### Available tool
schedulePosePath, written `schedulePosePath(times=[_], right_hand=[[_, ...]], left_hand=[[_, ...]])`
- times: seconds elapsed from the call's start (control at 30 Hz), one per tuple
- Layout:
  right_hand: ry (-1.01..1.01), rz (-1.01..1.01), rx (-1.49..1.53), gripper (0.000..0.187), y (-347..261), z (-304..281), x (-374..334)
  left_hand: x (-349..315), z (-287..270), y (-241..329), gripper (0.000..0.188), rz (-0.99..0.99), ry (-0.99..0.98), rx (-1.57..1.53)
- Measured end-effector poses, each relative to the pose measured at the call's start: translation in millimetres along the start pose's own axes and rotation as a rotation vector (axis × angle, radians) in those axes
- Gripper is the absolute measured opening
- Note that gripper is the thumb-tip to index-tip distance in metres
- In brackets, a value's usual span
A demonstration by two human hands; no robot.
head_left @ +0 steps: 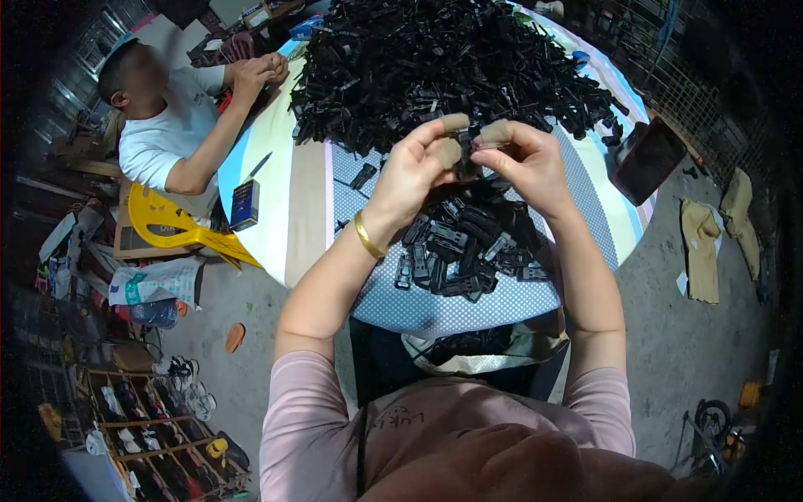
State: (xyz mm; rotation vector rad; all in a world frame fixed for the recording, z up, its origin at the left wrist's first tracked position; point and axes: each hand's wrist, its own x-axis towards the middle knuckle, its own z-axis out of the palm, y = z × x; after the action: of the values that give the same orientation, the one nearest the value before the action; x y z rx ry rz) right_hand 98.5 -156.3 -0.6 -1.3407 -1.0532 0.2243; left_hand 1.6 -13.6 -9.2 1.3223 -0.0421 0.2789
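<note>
A small black plastic part (467, 159) sits pinched between the two hands, held up above the table, just over the nearer heap of like pieces. The left hand (418, 167) closes on it from the left, thumb and forefinger pressed together on the part; both fingertips (456, 123) wear tan finger covers. The right hand (525, 159) grips the same part from the right, its covered fingertips meeting the left ones, so both hands are clamped on the one piece. A gold bangle (366, 236) circles the left wrist.

Right under the hands lies a small heap of black clips (468, 247), spread on a blue dotted cloth (435, 305) that covers the near side of the round table (301, 209). Beyond the hands a much larger pile of black plastic parts (443, 63) fills the far half of the table. A few loose pieces lie between the two heaps, left of the hands.

A cloth bag (485, 347) with more black pieces hangs at the table's near edge, touching the person's lap. On the left part of the table rests a small dark blue box (244, 205), with a thin dark tool (259, 165) just beyond it. A dark tablet-like slab (648, 159) leans at the right rim.

Another person in a white shirt (163, 134) sits at the far left of the table, hands together, on a yellow plastic chair (171, 222). A shoe rack (159, 435) stands on the floor at lower left.
</note>
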Motion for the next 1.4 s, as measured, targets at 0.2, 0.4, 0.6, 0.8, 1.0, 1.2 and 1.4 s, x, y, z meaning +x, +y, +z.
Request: schedulePosePath(times=[0.2, 0.4, 0.6, 0.8, 1.0, 1.2, 1.4], right_hand=[[0.000, 0.188, -0.038, 0.014, 0.2, 0.4, 2.5], [-0.129, 0.310, 0.065, 0.018, 0.9, -1.9, 2.3], [-0.138, 0.258, 0.032, 0.021, -0.4, 3.8, -0.8], [-0.151, 0.260, -0.076, 0.021, -3.1, 6.0, -1.4], [-0.125, 0.090, -0.144, 0.020, 3.3, 10.7, -5.3], [-0.099, 0.276, -0.035, 0.018, -10.3, 17.7, -6.5], [-0.113, 0.343, 0.012, 0.020, -0.4, -0.9, 1.3]], left_hand=[[-7.1, 16.2, 3.6, 0.041, 0.169, -0.068, 0.140], [-5.4, 13.6, 5.7, 0.037, 0.153, 0.049, 0.124], [-5.3, 6.6, 6.8, 0.032, 0.169, 0.078, 0.221], [-5.7, 3.5, 11.1, 0.029, 0.179, 0.092, 0.319], [-7.7, 3.5, 15.6, 0.026, 0.130, 0.098, 0.401], [-8.5, 5.3, 1.9, 0.017, 0.363, 0.135, 0.366], [-4.7, 7.5, -1.0, 0.025, 0.526, 0.209, 0.728]])
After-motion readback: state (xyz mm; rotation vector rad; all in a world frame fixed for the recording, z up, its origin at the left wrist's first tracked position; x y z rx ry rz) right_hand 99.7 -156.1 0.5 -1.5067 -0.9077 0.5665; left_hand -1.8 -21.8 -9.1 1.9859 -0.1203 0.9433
